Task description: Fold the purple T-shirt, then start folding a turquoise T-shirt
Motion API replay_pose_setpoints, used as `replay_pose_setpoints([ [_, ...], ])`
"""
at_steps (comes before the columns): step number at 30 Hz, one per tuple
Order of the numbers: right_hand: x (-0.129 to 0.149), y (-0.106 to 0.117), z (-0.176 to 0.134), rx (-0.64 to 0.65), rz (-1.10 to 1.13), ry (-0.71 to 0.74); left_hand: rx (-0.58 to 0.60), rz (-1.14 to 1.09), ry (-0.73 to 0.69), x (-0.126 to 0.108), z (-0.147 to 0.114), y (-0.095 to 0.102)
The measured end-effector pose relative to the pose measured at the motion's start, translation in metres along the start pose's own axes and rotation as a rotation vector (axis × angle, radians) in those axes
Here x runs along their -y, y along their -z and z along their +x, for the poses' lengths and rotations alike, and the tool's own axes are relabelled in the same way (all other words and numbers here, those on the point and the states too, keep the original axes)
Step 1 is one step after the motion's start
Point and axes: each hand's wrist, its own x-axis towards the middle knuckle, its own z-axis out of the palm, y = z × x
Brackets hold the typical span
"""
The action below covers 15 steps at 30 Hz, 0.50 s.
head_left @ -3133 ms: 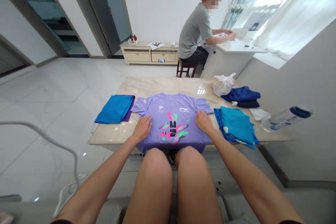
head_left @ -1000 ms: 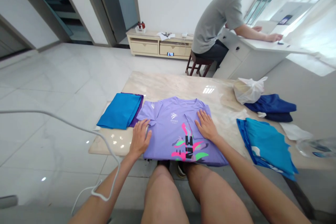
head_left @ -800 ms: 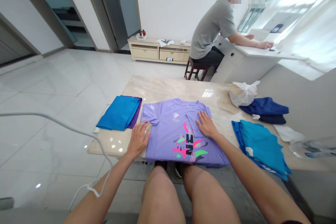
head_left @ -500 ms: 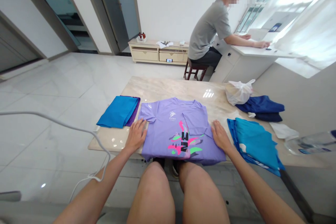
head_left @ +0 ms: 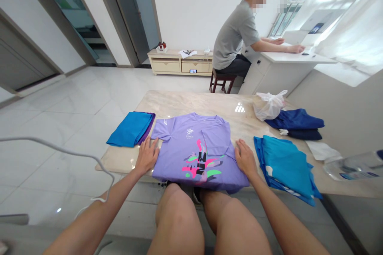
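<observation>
A purple T-shirt point(head_left: 175, 153) with a bright pink, green and black print lies spread on the marble-look table point(head_left: 215, 103), its collar toward the far side. One sleeve is folded in across the chest on the right; its lower hem hangs at the table's near edge. My left hand point(head_left: 147, 155) rests flat at the shirt's left edge, fingers apart. At the opposite edge lies my right hand point(head_left: 245, 157), also flat with the fingers stretched out. Neither hand grips the cloth.
Folded blue cloth point(head_left: 130, 128) lies left of the shirt. On the right are folded bright-blue clothes point(head_left: 285, 163), navy clothes point(head_left: 296, 121), a white plastic bag point(head_left: 270, 104) and a clear bottle point(head_left: 353, 167). A white cable point(head_left: 60, 145) crosses at left. A person point(head_left: 233, 36) sits beyond.
The camera view has shifted slightly, so the table and shirt appear a little further left. Both hands stay flat at the shirt's sides, and the shirt keeps its shape.
</observation>
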Motion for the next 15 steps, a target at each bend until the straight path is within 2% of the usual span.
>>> replay_pose_setpoints([
  [10,0.0017,0.0009,0.0003,0.017,-0.034,-0.020,0.013,-0.013,-0.022,-0.0027,0.0006,0.0025],
  [15,-0.0010,0.0009,0.0009,0.023,-0.037,-0.021,-0.017,-0.034,-0.036,-0.0008,0.0012,0.0005],
])
